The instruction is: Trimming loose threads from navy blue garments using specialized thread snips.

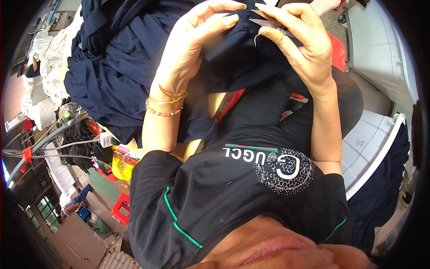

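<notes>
My left hand (193, 38) is closed, its thumb and fingers pinching an edge of dark navy cloth (118, 74) at the top middle. From the right, my right hand (305, 42) grips a small pair of thread snips (261, 22). Their pointed metal blades stand slightly apart and point left, close to the pinched edge. Whether the blades touch the fabric, I cannot tell. A thin, pale strand hangs by my right thumb. Most of the navy cloth lies in a large folded heap at the left, with part of it draping over my lap.
White cloth (47, 67) is piled beyond the heap at the far left. Below it are cables (58, 154) and a yellow bag (121, 167). A red stool (121, 209) stands at lower left. On my right is a white bin (371, 145), with more dark cloth (385, 184) beside it.
</notes>
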Demonstrator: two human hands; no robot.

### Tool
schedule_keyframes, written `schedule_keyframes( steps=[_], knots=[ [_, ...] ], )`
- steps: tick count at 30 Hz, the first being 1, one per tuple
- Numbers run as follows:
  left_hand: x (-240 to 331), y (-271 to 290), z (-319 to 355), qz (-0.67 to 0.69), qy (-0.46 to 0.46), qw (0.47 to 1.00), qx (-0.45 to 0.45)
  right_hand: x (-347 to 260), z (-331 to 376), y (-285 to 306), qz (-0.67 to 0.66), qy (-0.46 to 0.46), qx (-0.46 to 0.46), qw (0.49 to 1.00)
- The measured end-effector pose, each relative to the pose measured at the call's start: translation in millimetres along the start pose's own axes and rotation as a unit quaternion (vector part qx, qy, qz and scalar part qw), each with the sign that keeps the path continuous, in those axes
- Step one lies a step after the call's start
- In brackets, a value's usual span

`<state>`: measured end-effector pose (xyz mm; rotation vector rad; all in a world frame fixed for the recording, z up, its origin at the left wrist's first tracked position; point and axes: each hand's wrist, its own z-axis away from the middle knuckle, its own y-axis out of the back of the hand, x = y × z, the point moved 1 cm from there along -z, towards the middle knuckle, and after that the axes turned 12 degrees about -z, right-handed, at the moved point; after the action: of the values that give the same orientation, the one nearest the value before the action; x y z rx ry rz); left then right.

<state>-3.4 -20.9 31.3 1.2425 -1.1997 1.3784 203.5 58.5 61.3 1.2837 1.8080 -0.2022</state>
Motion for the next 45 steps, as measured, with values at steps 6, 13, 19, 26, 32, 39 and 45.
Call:
schedule_keyframes(
  steps=[6, 13, 19, 26, 32, 39, 45],
  knots=[
    [8.8, -8.4, 1.3, 0.081, 0.067, 0.994, -0.002, 25.7, 10.5, 1.6, 0.043, 0.083, -0.019, 0.995],
    [6.5, -6.5, 1.0, 0.083, 0.071, 0.994, -0.005, -6.6, 0.3, -5.5, 0.068, 0.034, 0.005, 0.997],
    [8.0, -7.0, 0.5, 0.072, 0.073, 0.995, -0.001, 19.0, 5.1, -2.7, 0.045, 0.107, -0.029, 0.993],
    [4.3, -8.7, 0.7, 0.057, 0.064, 0.996, -0.002, 23.8, 10.4, -1.1, 0.031, 0.115, 0.008, 0.993],
    [3.9, -9.7, -1.7, 0.04, 0.073, 0.996, -0.016, 21.5, 9.6, -16.5, -0.142, -0.136, 0.045, 0.979],
    [17.8, 5.4, 7.0, 0.022, 0.038, 0.993, -0.107, 42.2, 13.5, 2.6, -0.235, -0.157, 0.028, 0.959],
    [4.5, 22.3, 2.6, -0.027, 0.034, 0.997, -0.058, 53.9, 15.9, 24.0, -0.179, -0.17, 0.082, 0.966]
  ],
)
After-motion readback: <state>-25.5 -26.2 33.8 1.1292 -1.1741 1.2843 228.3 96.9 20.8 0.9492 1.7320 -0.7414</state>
